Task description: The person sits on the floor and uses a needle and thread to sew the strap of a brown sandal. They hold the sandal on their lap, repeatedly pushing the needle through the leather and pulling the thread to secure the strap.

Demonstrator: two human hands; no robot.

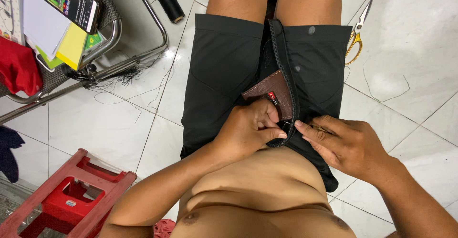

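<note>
At the centre of the frame, a seated person's left hand (250,129) pinches a black braided strap (287,75) against a brown leather piece (272,93) resting on the lap, fingers pressed together around the strap's lower end. The right hand (346,145), at centre right, touches the same strap with its fingertips (300,126), fingers close together. Scissors (357,32) lie on the white tiled floor (410,52) at upper right; a black thread spool (170,5) sits at upper centre-left, a red stool (71,197) at lower left.
</note>
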